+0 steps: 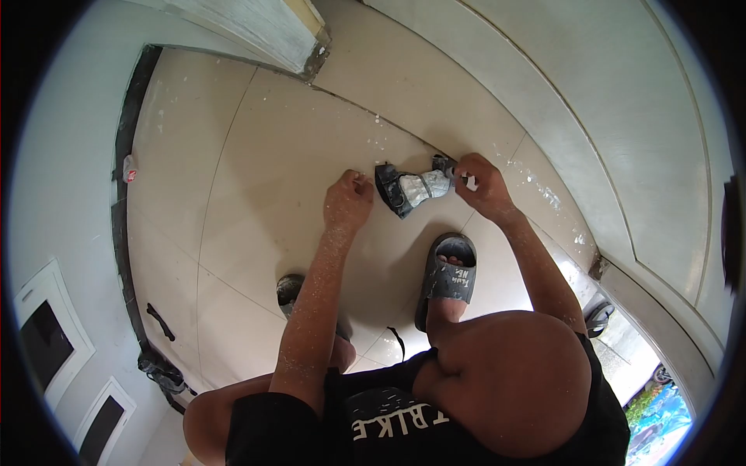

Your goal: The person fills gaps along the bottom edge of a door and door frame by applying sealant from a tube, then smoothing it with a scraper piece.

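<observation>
Between my hands, low over the floor, is a black and whitish-grey object, dusty and narrow in the middle, with a broad black end on the left. My right hand is closed at its darker right end, fingers curled, a small white bit showing by the fingertips. My left hand is closed too, thumb against the curled fingers, a short gap away from the broad black end. Whatever it pinches is hidden. White specks cover both forearms.
Grey slide sandals are on my feet. The tiled floor carries white spatters. A pale door stands at right, a whitish post at top. By the left wall lie a small wrapper, a dark strip and a dark bundle.
</observation>
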The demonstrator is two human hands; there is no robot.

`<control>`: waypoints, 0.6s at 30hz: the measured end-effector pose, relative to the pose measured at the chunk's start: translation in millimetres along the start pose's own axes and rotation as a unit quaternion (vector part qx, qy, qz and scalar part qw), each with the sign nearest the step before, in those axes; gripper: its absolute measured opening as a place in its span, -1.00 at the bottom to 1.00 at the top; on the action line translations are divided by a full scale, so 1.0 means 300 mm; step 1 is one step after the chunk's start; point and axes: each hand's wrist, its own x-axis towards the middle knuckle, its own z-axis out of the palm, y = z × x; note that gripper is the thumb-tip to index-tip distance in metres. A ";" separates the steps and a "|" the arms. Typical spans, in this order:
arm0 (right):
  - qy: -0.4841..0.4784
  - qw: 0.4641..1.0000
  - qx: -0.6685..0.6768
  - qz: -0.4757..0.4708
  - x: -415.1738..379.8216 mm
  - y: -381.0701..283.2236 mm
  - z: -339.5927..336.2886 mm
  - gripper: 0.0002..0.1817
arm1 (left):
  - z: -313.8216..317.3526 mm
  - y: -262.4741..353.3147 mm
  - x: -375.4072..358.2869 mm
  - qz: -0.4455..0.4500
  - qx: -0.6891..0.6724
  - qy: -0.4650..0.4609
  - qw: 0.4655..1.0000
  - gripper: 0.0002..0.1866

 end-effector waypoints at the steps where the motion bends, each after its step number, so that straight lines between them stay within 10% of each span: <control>1: -0.001 1.000 0.003 -0.001 -0.022 -0.012 -0.015 -0.80 | 0.028 -0.016 -0.013 0.019 -0.040 0.018 0.999 -0.79; 6: -0.228 0.963 0.098 0.101 -0.157 -0.196 -0.129 -0.82 | 0.069 -0.003 -0.003 0.019 -0.032 0.084 0.996 -0.70; 18: -0.194 0.946 0.150 0.211 -0.415 -0.174 -0.303 -0.84 | 0.248 0.076 -0.050 0.081 0.051 0.219 0.971 0.01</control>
